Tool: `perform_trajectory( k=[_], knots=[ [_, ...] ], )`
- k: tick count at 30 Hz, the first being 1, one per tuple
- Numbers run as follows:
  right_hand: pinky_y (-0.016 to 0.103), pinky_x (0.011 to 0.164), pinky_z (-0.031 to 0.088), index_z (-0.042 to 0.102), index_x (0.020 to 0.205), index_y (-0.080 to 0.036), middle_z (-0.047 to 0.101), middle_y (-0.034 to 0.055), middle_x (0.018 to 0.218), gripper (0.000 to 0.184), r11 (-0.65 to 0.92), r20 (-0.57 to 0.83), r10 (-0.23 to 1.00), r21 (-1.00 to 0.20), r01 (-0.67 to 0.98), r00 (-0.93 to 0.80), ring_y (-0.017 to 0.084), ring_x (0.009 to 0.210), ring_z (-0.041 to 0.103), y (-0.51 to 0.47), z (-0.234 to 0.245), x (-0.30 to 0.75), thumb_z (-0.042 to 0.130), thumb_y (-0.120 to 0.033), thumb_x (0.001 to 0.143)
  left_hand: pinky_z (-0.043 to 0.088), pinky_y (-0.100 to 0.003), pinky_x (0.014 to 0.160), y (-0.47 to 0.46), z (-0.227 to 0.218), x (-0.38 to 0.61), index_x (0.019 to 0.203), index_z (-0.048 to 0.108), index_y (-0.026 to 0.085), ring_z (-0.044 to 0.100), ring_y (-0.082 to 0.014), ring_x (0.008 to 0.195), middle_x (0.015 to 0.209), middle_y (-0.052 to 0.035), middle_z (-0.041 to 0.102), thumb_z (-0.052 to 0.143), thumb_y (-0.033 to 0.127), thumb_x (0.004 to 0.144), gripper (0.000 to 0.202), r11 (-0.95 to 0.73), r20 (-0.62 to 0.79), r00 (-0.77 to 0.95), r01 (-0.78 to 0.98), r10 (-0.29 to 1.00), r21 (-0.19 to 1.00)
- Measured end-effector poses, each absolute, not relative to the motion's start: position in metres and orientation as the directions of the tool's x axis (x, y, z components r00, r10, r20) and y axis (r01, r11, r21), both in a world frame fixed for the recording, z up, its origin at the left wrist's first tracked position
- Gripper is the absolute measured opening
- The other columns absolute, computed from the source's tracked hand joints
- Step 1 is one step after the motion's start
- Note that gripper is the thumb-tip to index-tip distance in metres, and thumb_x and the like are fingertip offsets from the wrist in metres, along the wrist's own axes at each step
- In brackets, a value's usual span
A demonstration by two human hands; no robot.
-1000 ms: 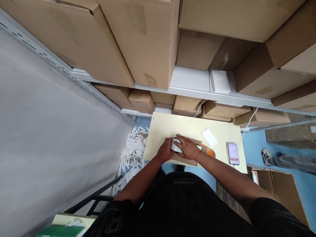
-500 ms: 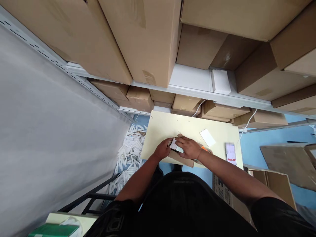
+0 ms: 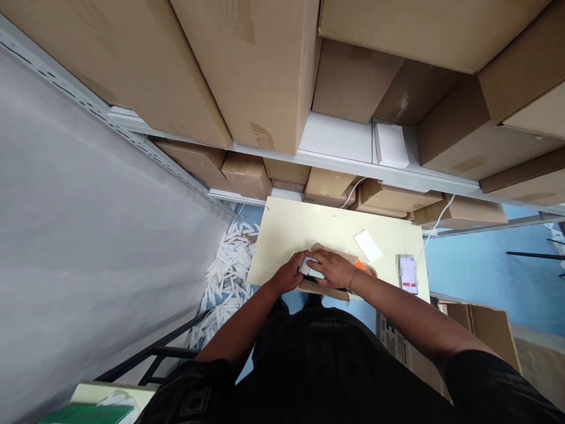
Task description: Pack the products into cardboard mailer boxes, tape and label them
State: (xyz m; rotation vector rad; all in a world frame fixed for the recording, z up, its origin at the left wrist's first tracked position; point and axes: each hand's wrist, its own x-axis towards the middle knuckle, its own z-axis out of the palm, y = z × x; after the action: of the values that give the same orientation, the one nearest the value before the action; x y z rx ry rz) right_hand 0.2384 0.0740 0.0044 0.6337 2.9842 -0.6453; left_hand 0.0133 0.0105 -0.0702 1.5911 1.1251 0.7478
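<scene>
Item one: white block, small, at the near edge of the table, between the two hands; a dark edge shows along it. I cannot tell from my feed whether it lies inside the cardboard or only on it.

Item two: brown cardboard, one strip on the near side of the block, another on the far side, partly under the hands.

Item three: left hand, fingers curled in at the left end of the block and cardboard. I cannot tell which of the two it grips, or how firmly.

Item four: right hand, palm down, fingers laid across the block and touching it; whether they close around it, I cannot tell.

Item five: roll of orange tape, just right of the cardboard, partly behind the right forearm.

Item six: white card, flat on the table beyond the tape.

Item seven: phone, screen lit and partly pixelated, near the right edge.

Item eight: table, cream top, bearing all the above.

Surroundings: white slips, heaped on the blue floor to the left; shelf beyond the table, stacked with brown cartons and one small white box.
</scene>
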Motion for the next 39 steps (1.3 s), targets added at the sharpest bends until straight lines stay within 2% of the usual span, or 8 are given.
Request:
perform_trajectory(
  k=[2, 5, 8, 16, 22, 30, 34, 39],
  knots=[
    [0.051, 0.105, 0.048, 0.054, 0.144, -0.019, 0.049, 0.0171, 0.153, 0.063, 0.841, -0.112, 0.344, -0.405, 0.359, -0.932, 0.035, 0.13, 0.052, 0.075, 0.006, 0.239, 0.072, -0.033, 0.085, 0.041, -0.046, 0.118, 0.007, -0.069, 0.013, 0.153, 0.037, 0.023, 0.049, -0.0285, 0.138, 0.154, -0.0117, 0.045, 0.056, 0.005, 0.074, 0.084, -0.02, -0.108, 0.36, 0.332, 0.927, 0.943],
    [0.052, 0.109, 0.045, 0.054, 0.144, -0.02, 0.048, 0.0169, 0.153, 0.063, 0.845, -0.111, 0.302, -0.429, 0.319, -0.947, 0.035, 0.132, 0.05, 0.078, 0.008, 0.239, 0.072, -0.032, 0.085, 0.054, -0.04, 0.095, 0.008, -0.068, 0.009, 0.15, 0.037, 0.024, 0.064, -0.023, 0.104, 0.144, -0.0103, 0.051, 0.06, 0.01, 0.072, 0.082, 0.065, -0.225, 0.39, 0.382, 0.893, 0.922],
    [0.053, 0.109, 0.045, 0.055, 0.142, -0.018, 0.048, 0.0189, 0.153, 0.061, 0.838, -0.099, 0.292, -0.453, 0.305, -0.951, 0.035, 0.133, 0.05, 0.081, 0.009, 0.241, 0.071, -0.031, 0.085, 0.053, -0.033, 0.075, 0.018, -0.067, 0.001, 0.146, 0.039, 0.023, 0.061, -0.0162, 0.08, 0.129, -0.0068, 0.058, 0.067, 0.018, 0.072, 0.079, 0.124, -0.314, 0.454, 0.4, 0.834, 0.908],
    [0.05, 0.113, 0.043, 0.058, 0.141, -0.021, 0.055, 0.013, 0.145, 0.056, 0.85, -0.101, 0.207, -0.473, 0.23, -0.973, 0.033, 0.135, 0.049, 0.077, 0.015, 0.247, 0.069, -0.033, 0.087, 0.047, -0.027, 0.068, 0.039, -0.072, 0.0, 0.127, 0.051, 0.023, 0.056, -0.0108, 0.068, 0.112, -0.0009, 0.06, 0.061, 0.016, 0.074, 0.054, 0.068, -0.259, 0.508, 0.362, 0.821, 0.93],
    [0.052, 0.11, 0.042, 0.059, 0.14, -0.023, 0.057, 0.01, 0.149, 0.055, 0.869, -0.131, 0.286, -0.381, 0.315, -0.949, 0.036, 0.133, 0.049, 0.064, 0.015, 0.248, 0.071, -0.03, 0.086, 0.044, -0.026, 0.066, 0.037, -0.07, 0.01, 0.121, 0.054, 0.02, 0.053, -0.0108, 0.064, 0.095, 0.0023, 0.058, 0.058, 0.014, 0.074, 0.047, -0.019, -0.203, 0.48, 0.418, 0.854, 0.908],
    [0.054, 0.115, 0.033, 0.055, 0.147, -0.028, 0.049, 0.0091, 0.159, 0.071, 0.859, -0.174, 0.393, -0.281, 0.428, -0.903, 0.037, 0.138, 0.047, 0.057, 0.0, 0.24, 0.081, -0.028, 0.081, 0.048, -0.027, 0.069, 0.029, -0.069, 0.019, 0.118, 0.055, 0.022, 0.055, -0.0113, 0.069, 0.11, -0.0013, 0.06, 0.062, 0.016, 0.074, 0.045, 0.033, -0.211, 0.404, 0.405, 0.89, 0.914],
    [0.053, 0.116, 0.034, 0.045, 0.156, -0.024, 0.045, 0.012, 0.161, 0.071, 0.852, -0.126, 0.425, -0.278, 0.443, -0.896, 0.036, 0.138, 0.048, 0.05, -0.003, 0.254, 0.071, -0.038, 0.091, 0.047, -0.027, 0.067, 0.021, -0.072, 0.023, 0.124, 0.052, 0.021, 0.056, -0.012, 0.067, 0.094, 0.0016, 0.06, 0.057, 0.013, 0.075, 0.05, 0.148, -0.277, 0.346, 0.355, 0.896, 0.923],
    [0.049, 0.109, 0.041, 0.051, 0.152, -0.021, 0.062, 0.0127, 0.144, 0.048, 0.828, -0.067, 0.489, -0.278, 0.487, -0.87, 0.032, 0.131, 0.053, 0.03, -0.005, 0.275, 0.049, -0.029, 0.104, 0.046, -0.025, 0.062, 0.013, -0.076, 0.024, 0.127, 0.05, 0.022, 0.055, -0.0118, 0.059, 0.071, 0.0085, 0.051, 0.059, 0.013, 0.074, 0.054, 0.275, -0.366, 0.317, 0.295, 0.875, 0.915]
  ],
)
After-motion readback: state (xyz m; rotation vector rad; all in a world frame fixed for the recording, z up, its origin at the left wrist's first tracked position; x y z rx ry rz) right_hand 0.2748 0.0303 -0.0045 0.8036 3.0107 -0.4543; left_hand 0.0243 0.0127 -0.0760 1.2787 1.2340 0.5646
